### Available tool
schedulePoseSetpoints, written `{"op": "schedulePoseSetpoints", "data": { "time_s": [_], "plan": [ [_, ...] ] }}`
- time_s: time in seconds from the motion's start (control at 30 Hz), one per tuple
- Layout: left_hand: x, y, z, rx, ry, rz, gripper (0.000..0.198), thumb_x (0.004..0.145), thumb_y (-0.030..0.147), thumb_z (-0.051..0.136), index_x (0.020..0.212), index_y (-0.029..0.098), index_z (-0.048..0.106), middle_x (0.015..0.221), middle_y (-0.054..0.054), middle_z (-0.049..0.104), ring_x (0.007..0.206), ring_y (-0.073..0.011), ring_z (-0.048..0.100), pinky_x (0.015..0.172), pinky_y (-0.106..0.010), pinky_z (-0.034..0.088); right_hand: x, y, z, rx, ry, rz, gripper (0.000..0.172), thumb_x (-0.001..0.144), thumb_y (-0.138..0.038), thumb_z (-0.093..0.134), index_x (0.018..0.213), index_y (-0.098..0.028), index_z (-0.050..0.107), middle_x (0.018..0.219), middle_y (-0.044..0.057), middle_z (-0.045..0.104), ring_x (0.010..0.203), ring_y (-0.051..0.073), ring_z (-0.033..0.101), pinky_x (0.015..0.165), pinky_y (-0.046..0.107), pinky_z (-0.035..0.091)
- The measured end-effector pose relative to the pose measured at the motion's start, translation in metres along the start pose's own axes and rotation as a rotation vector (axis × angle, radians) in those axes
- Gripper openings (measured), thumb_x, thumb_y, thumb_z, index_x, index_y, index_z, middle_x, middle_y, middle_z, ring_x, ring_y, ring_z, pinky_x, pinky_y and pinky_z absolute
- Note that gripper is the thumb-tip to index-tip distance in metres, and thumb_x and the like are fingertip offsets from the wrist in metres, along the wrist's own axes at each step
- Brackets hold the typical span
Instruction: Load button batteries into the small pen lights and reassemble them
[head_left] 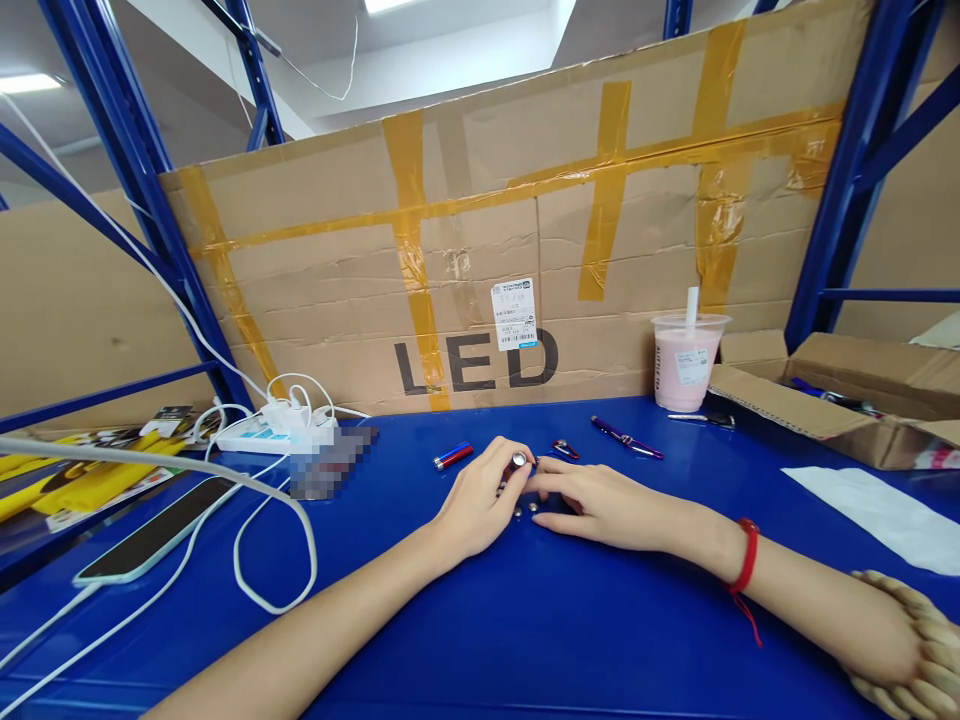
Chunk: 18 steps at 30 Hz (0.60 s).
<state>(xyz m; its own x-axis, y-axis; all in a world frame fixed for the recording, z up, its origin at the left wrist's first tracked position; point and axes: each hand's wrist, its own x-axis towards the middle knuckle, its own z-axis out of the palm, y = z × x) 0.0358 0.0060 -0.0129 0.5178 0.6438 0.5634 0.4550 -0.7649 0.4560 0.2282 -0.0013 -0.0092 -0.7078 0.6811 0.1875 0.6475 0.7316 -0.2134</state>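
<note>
Blue shelf posts (pixel 862 180) are framing the scene from the head camera, and a big taped cardboard panel (pixel 480 250) marked LED is standing behind the blue tabletop (pixel 540 640). Right at the middle, folks, the left hand (pixel 480 505) is closing thumb and fingers on a small metal tube (pixel 519 459), its shiny round end showing over the table! Close beside it, the right hand (pixel 589 500), wearing a red string bracelet (pixel 745 558) at the wrist, is curving its fingers toward the left fingertips, thumb standing apart from the forefinger; whether it is gripping anything, I cannot tell. Two tiny silvery discs (pixel 533 507) are lying on the table between the hands.

Just beyond, a red-and-blue pair of little cylinders (pixel 453 456) is resting left of the hands, while a small dark-red piece (pixel 565 450) and a purple pen (pixel 627 437) are lying behind the right hand. Farther right, a pink drink (pixel 686 365) with a straw is standing near an open carton (pixel 840 430), and a white sheet (pixel 877 515) is lying in front. Over on the left, a phone (pixel 161 530) is lying among white cables, near a white power strip (pixel 251 437) and yellow-handled tools (pixel 112 475).
</note>
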Motion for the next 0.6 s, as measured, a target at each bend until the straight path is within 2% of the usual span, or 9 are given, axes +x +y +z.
{"op": "schedulePoseSetpoints", "data": {
  "time_s": [0.1, 0.2, 0.3, 0.4, 0.6],
  "plan": [
    [0.0015, -0.0021, 0.0011, -0.081, 0.063, -0.079, 0.016, 0.093, 0.027, 0.036, 0.094, 0.020, 0.050, 0.093, -0.002, 0.054, 0.077, -0.0126, 0.053, 0.072, -0.025, 0.044, -0.0004, -0.0009, -0.0005, 0.008, -0.004, 0.006, 0.037, 0.091, -0.042, 0.039, 0.127, -0.036, 0.046, 0.117, 0.002, 0.049, 0.093, 0.016, 0.056, 0.078, 0.029, 0.046],
    [0.0036, -0.0051, 0.0017, -0.176, 0.134, -0.189, 0.014, 0.092, 0.026, 0.037, 0.094, 0.019, 0.048, 0.093, -0.002, 0.054, 0.071, -0.0115, 0.054, 0.071, -0.025, 0.044, -0.0003, -0.0018, -0.0012, -0.005, -0.013, -0.020, 0.035, 0.091, -0.044, 0.037, 0.121, -0.036, 0.053, 0.115, 0.002, 0.049, 0.096, 0.016, 0.056, 0.083, 0.030, 0.045],
    [0.0048, -0.0074, 0.0018, -0.195, 0.152, -0.239, 0.013, 0.092, 0.026, 0.037, 0.093, 0.019, 0.048, 0.092, -0.001, 0.054, 0.068, -0.0108, 0.055, 0.071, -0.026, 0.045, 0.0005, -0.0034, -0.0028, -0.012, -0.006, -0.023, 0.035, 0.091, -0.044, 0.039, 0.117, -0.032, 0.058, 0.115, 0.003, 0.050, 0.092, 0.014, 0.057, 0.080, 0.027, 0.045],
    [0.0041, -0.0075, 0.0016, -0.108, 0.130, -0.198, 0.014, 0.092, 0.028, 0.038, 0.095, 0.020, 0.049, 0.093, -0.001, 0.054, 0.075, -0.0125, 0.054, 0.073, -0.026, 0.044, 0.0018, -0.0036, -0.0037, -0.033, 0.018, -0.001, 0.032, 0.090, -0.040, 0.043, 0.114, -0.029, 0.061, 0.107, 0.003, 0.054, 0.086, 0.013, 0.057, 0.074, 0.024, 0.044],
    [0.0009, -0.0044, 0.0019, 0.028, -0.013, -0.029, 0.018, 0.093, 0.026, 0.034, 0.095, 0.022, 0.051, 0.098, -0.002, 0.054, 0.089, -0.0155, 0.053, 0.079, -0.027, 0.042, 0.0027, 0.0008, -0.0025, -0.058, 0.091, 0.040, 0.021, 0.086, -0.034, 0.051, 0.098, -0.027, 0.068, 0.099, 0.000, 0.058, 0.086, 0.012, 0.057, 0.070, 0.021, 0.040]
  ]
}}
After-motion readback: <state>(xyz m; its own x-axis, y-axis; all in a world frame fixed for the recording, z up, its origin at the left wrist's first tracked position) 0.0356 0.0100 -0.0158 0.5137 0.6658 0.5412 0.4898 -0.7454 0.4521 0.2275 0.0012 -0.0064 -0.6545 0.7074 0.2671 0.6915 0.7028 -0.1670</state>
